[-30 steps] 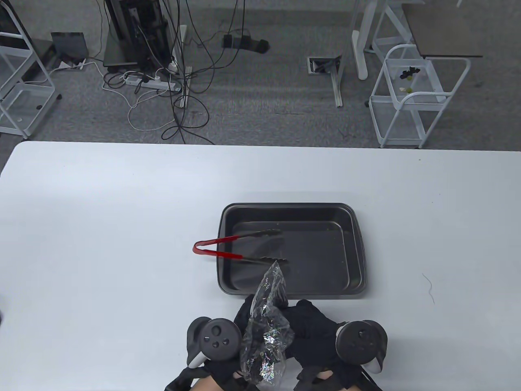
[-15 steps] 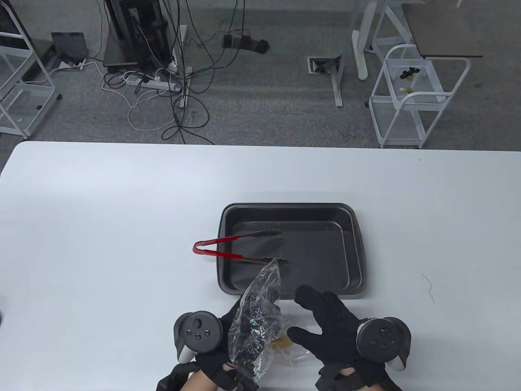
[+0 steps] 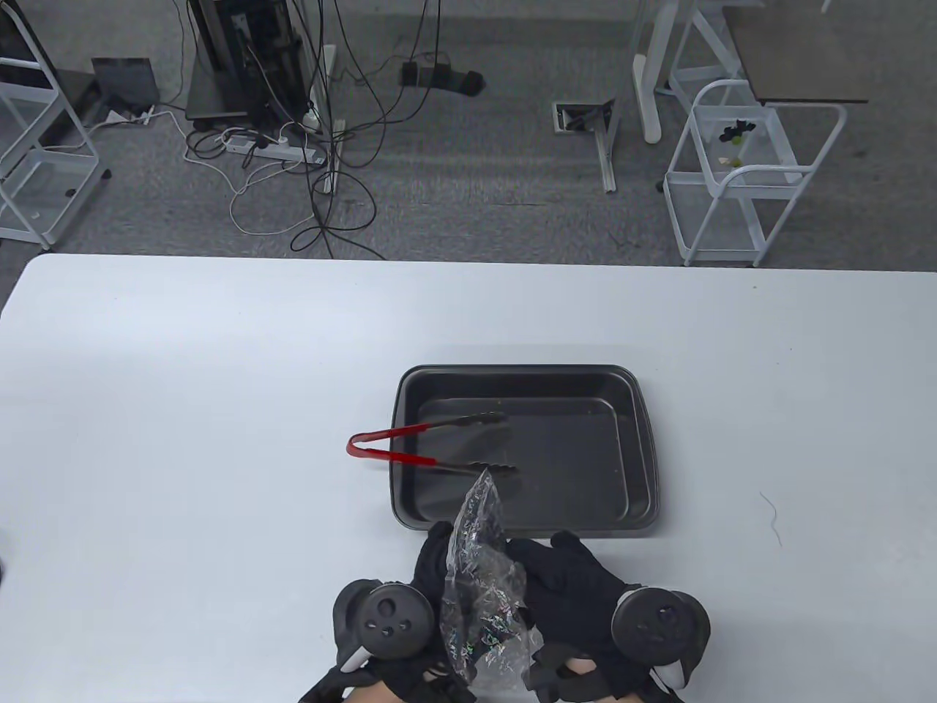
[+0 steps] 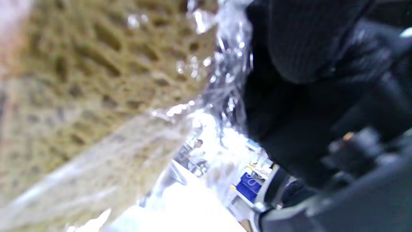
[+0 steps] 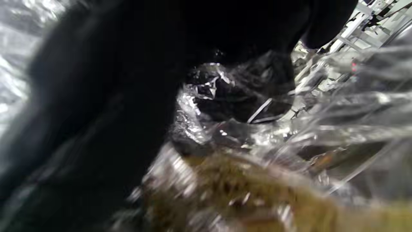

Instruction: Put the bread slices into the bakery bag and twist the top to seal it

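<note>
A clear bakery bag with glittery print stands at the table's near edge, its top sticking up toward the tray. My left hand grips its left side and my right hand grips its right side, both curled around the bag. Bread fills the left wrist view through the plastic, brown and porous. In the right wrist view bread lies low behind crinkled plastic, under my dark glove.
A black baking tray sits just beyond the bag, with red-handled tongs lying over its left rim. A white table spreads on both sides. Carts and cables stand on the floor beyond.
Half a second ago my right hand was open and apart from the bag; now it has closed back onto the bag's right side. The bag top stands more upright.
</note>
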`<state>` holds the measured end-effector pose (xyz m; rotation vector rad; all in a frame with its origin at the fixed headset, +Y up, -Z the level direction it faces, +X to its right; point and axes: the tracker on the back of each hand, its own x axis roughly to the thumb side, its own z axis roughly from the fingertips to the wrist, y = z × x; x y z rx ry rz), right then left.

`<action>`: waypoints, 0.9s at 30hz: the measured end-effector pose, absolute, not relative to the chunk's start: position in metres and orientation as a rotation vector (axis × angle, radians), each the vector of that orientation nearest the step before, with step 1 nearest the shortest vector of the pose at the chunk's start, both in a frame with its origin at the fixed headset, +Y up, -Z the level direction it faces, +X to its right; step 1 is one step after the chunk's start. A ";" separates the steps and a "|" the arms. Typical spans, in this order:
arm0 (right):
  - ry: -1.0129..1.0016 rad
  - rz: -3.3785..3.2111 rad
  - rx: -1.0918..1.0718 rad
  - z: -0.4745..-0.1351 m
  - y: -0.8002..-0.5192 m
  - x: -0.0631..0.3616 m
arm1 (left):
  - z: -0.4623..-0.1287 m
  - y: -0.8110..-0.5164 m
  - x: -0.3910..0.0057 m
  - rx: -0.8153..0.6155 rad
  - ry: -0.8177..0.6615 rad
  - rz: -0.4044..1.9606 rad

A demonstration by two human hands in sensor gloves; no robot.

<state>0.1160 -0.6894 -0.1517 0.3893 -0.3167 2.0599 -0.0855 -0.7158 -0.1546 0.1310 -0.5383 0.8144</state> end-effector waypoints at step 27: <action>-0.001 2.088 0.809 -0.150 -0.665 0.162 | -0.181 -0.721 -0.105 -0.002 -0.443 1.008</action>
